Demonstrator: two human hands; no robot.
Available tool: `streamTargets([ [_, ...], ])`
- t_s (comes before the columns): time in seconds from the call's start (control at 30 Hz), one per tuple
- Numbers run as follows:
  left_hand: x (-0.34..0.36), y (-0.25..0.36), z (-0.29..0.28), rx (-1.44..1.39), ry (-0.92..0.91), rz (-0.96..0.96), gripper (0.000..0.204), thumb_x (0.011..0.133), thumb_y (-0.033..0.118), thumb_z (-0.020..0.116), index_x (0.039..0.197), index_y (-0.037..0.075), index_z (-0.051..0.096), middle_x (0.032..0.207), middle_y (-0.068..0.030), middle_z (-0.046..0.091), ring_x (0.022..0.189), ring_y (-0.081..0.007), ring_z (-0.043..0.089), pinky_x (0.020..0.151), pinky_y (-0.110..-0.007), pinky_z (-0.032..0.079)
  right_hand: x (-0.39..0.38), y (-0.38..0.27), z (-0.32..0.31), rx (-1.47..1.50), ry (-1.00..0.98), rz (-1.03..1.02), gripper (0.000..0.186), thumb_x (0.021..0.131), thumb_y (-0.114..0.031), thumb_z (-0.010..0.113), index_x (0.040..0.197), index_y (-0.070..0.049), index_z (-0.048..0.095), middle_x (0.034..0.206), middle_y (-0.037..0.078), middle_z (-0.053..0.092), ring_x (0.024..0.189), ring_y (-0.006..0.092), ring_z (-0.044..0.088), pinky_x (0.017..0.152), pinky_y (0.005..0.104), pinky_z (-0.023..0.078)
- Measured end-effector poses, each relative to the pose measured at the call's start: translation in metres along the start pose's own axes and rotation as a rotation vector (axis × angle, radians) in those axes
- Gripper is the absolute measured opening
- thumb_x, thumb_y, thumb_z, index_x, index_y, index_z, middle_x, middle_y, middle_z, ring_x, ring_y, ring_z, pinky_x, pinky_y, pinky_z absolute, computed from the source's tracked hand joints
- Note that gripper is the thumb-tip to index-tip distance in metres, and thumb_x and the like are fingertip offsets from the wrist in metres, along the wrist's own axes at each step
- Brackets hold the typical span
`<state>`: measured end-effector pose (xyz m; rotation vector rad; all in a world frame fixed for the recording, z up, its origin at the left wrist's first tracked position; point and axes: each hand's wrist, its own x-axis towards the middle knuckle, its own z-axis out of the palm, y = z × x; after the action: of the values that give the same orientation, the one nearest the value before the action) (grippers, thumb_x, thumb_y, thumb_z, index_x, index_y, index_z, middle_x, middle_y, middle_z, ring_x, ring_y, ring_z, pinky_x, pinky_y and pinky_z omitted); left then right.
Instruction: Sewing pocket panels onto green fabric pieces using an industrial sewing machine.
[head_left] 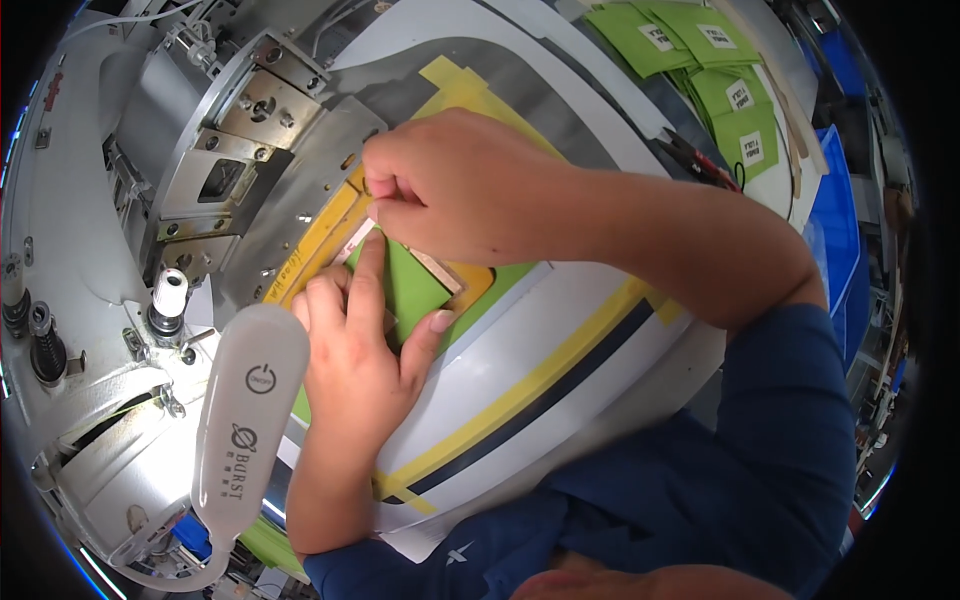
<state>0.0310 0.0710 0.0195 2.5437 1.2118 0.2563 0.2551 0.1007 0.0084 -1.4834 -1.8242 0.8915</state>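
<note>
A green fabric piece (415,292) lies in the opening of a yellow template frame (318,240) on the machine bed. My left hand (352,335) rests flat on the green fabric, fingers stretched out and thumb apart, the index fingertip beside a small pale strip (359,240). Just above that strip, my right hand (465,180) is closed in a pinch at the frame's upper part. Whatever its fingertips hold, if anything, is hidden. A narrow brown strip (436,270) edges the opening below my right wrist.
An industrial sewing machine (100,190) stands at the left, with thread spools (170,292) and a white lamp (250,410) close to my left forearm. Several green labelled pieces (715,75) lie at the upper right, near dark-tipped, red-handled snips (695,160). A blue bin (840,240) stands beyond.
</note>
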Motion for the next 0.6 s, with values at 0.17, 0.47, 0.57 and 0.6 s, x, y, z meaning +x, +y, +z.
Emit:
streamTargets([
  [0.17,0.001,-0.001,0.000,0.014,-0.002,0.012,0.082,0.083,0.040,0.089,0.150,0.002,0.060,0.118,-0.0219,0.056,0.112,-0.0406,0.053,0.098,-0.049,0.048,0.000,-0.001,-0.001,0.027,-0.026,0.023,0.015,0.090,-0.014,0.071,0.088,-0.001,0.063,0.076,0.013,0.069,0.071,0.0322,0.066,0.067,0.0444,0.050],
  [0.47,0.003,0.007,-0.002,0.076,0.005,0.044,0.077,0.090,0.041,0.084,0.148,-0.002,0.059,0.130,-0.0230,0.056,0.114,-0.0407,0.061,0.099,-0.050,0.052,-0.008,-0.004,-0.002,-0.158,-0.041,-0.123,0.014,0.090,-0.015,0.068,0.094,-0.002,0.068,0.088,0.017,0.072,0.084,0.0363,0.071,0.072,0.0465,0.055],
  [0.57,-0.005,0.005,0.002,0.080,0.071,0.060,0.079,0.086,0.042,0.085,0.149,0.001,0.060,0.133,-0.0183,0.061,0.118,-0.0383,0.059,0.105,-0.048,0.042,-0.028,-0.001,0.004,-0.330,0.023,-0.292,0.010,0.091,-0.013,0.070,0.091,-0.005,0.064,0.083,0.011,0.064,0.078,0.0326,0.066,0.068,0.0454,0.051],
  [0.6,-0.007,0.006,0.001,0.089,0.071,0.082,0.079,0.086,0.042,0.085,0.148,0.001,0.060,0.136,-0.0182,0.061,0.121,-0.0382,0.059,0.106,-0.049,0.041,-0.033,-0.005,0.003,-0.334,0.012,-0.311,0.010,0.091,-0.013,0.070,0.091,-0.005,0.064,0.083,0.011,0.064,0.078,0.0326,0.066,0.068,0.0454,0.051],
])
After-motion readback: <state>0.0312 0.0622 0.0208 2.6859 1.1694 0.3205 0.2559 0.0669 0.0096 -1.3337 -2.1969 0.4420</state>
